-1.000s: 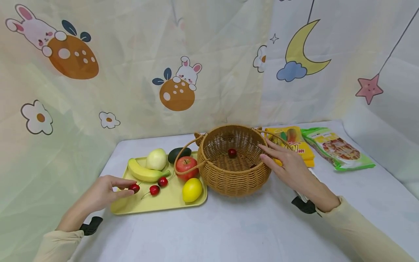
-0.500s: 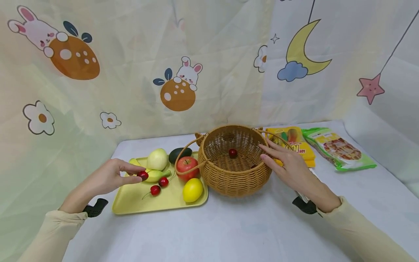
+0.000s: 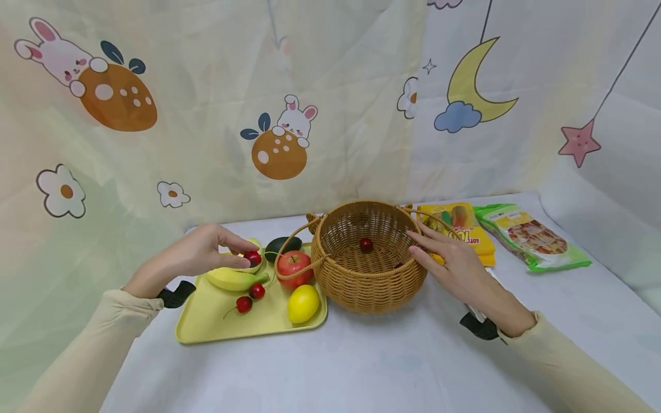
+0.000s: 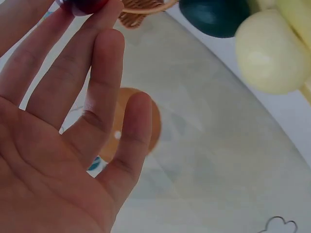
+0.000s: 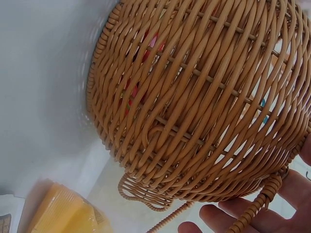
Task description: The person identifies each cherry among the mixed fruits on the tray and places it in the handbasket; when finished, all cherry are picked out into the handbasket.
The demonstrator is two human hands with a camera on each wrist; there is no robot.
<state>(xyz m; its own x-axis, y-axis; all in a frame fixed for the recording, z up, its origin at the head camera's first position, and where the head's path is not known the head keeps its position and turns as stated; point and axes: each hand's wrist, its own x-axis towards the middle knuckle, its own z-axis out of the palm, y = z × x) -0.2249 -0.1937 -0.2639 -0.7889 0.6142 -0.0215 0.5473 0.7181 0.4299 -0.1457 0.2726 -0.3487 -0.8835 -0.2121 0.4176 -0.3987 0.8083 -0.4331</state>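
The person's left hand [image 3: 198, 252] pinches a small, round, glossy red cherry [image 3: 252, 258] between thumb and fingertips, above the rear of a shallow yellow rectangular tray [image 3: 227, 331]. The right hand [image 3: 457, 261] rests its nearly straight fingers against the right side of a round brown wicker basket [image 3: 369, 292].

Beneath the left hand lies a yellow banana [image 3: 232, 280], with 2 red cherries [image 3: 244, 304] in front of it. Towards the basket sit a dark green avocado [image 3: 289, 246], a round red apple [image 3: 294, 261] and a bright yellow lemon [image 3: 303, 304]. The basket's left handle loops over the tray and crosses the apple, standing between the held cherry and the basket's opening. Inside the basket lies another red cherry [image 3: 366, 245]. On the white desk [image 3: 372, 367] behind the right hand are a yellow plastic packet [image 3: 477, 244] and a green plastic packet [image 3: 537, 238].

The left wrist view shows fully a pale round fruit [image 4: 272, 53] that the left hand partly covers in the head view; there the held cherry is cut by the top edge. The right wrist view shows red through the wicker's gaps and fingertips beside the right handle.
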